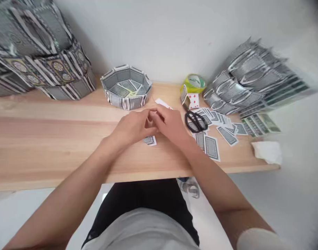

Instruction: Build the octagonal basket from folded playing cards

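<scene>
Over the middle of the table, my left hand [130, 127] and my right hand [171, 125] meet at the fingertips. The fingers of both are bent and pressed together, and they hide whatever is between them. A patterned grey corner of a playing card [149, 140] shows just below the hands; whether it is held or lies on the wood cannot be told. Beyond the fingers, a white playing card [163, 103] with red marks pokes out, partly covered. Right of my right hand, black-handled scissors [196, 121] rest on scattered playing cards [212, 147].
A many-sided bowl of folded cards [117, 100] stands behind my hands. Yellow-green tape [192, 82] sits by a folded card [193, 100]. Large card-built structures [65, 69] rise at left, with another stack [242, 80] at right. White tissue [267, 151] lies near the right end.
</scene>
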A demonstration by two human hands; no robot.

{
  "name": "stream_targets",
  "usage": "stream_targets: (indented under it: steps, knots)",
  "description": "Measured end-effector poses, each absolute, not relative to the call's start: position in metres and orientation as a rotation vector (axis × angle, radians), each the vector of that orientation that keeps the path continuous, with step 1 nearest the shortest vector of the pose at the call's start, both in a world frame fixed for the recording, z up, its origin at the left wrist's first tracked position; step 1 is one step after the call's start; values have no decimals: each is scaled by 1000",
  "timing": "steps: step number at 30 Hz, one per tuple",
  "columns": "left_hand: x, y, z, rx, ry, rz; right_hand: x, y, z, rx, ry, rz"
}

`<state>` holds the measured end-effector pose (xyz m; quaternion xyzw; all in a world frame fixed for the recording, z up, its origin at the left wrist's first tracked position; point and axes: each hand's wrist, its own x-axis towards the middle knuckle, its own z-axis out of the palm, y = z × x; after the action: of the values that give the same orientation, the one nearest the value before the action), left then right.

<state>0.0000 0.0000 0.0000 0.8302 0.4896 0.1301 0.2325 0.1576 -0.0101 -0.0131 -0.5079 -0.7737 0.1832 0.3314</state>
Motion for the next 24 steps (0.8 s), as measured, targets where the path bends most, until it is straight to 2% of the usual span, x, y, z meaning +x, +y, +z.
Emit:
stream_targets:
  steps: [15, 24]
  knots:
    - [-3, 0, -14, 2665, 1008, 149, 161, -7, -12, -1370, -1908, 395]
    - [-4, -4, -8, 2630, 1126, 133, 160, -7, -13, -1369, -1923, 407]
